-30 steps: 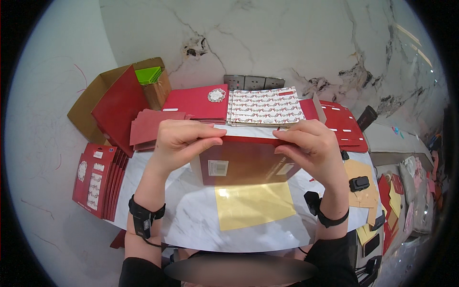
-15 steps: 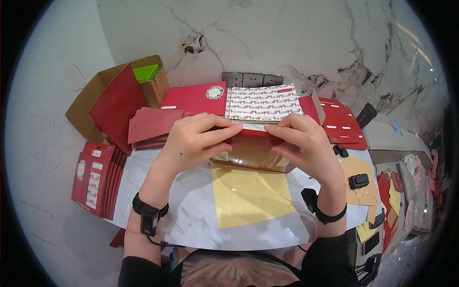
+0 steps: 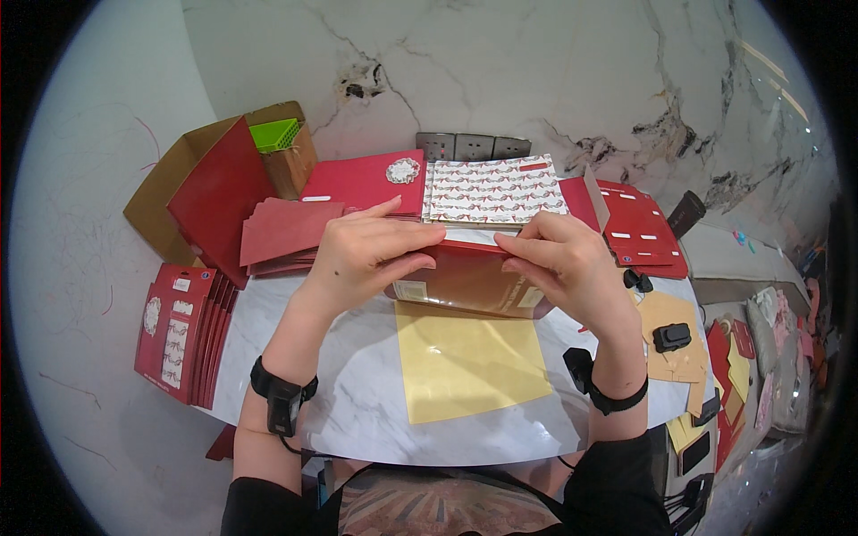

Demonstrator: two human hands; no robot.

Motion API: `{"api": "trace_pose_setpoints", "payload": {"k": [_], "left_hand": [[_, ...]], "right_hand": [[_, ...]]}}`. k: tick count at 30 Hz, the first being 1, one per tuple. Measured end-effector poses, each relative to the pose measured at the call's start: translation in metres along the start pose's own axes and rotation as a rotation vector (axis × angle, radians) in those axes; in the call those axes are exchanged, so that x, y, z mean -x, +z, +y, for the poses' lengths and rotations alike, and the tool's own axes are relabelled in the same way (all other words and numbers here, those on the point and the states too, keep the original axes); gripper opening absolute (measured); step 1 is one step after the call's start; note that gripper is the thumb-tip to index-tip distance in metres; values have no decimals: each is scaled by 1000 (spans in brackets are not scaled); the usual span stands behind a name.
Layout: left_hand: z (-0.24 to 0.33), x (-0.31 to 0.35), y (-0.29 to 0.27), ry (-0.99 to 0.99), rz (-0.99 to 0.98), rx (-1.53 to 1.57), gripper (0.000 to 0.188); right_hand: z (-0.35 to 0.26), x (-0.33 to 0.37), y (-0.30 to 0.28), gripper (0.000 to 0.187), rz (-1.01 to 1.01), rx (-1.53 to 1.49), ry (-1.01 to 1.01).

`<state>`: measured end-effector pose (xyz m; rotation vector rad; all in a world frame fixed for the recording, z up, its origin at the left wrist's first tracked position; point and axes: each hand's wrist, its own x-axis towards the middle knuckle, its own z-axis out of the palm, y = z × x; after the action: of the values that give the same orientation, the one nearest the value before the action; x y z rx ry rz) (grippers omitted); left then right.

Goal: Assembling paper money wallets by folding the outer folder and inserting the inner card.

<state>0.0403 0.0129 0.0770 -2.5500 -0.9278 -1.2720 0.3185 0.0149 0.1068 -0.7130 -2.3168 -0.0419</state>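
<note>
From my remote seat, I see a stack of red folders at the left of the frame, printed with white labels, beside the counter's left edge. Above it, at the upper left, a cardboard box stands open, with a large red panel leaning against its front and a bright green basket near its right side. Dusty-red sheets lie in a loose pile just right of the panel, and next to them rests a red pile with an ornate white label.

My left hand, left of the frame's middle, has its thumb and fingers closed on the upper edge of a red packet. The packet is in the middle of the frame, tilted, with a pale label near its lower left corner. Behind it lies a white stack patterned with bows, below a row of grey wall sockets. In front of the packet, a yellow sheet lies flat on the counter.

My right hand, right of the middle, pinches the packet's same upper edge. Farther right I see red pieces with small white labels, a black cylinder leaning beside them, and tan paper bearing a small black device.
</note>
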Motion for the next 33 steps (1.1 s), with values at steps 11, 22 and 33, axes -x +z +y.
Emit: {"api": "trace_pose_setpoints", "payload": {"k": [11, 22, 33], "left_hand": [[2, 3, -20, -336, 38, 302, 25], [-59, 24, 3, -1041, 284, 1443, 32], [-71, 51, 65, -1355, -42, 1660, 28]], "right_hand": [[-2, -13, -19, 38, 343, 303, -166], [7, 0, -29, 55, 365, -1026, 212], [3, -5, -6, 44, 234, -724, 238]]}}
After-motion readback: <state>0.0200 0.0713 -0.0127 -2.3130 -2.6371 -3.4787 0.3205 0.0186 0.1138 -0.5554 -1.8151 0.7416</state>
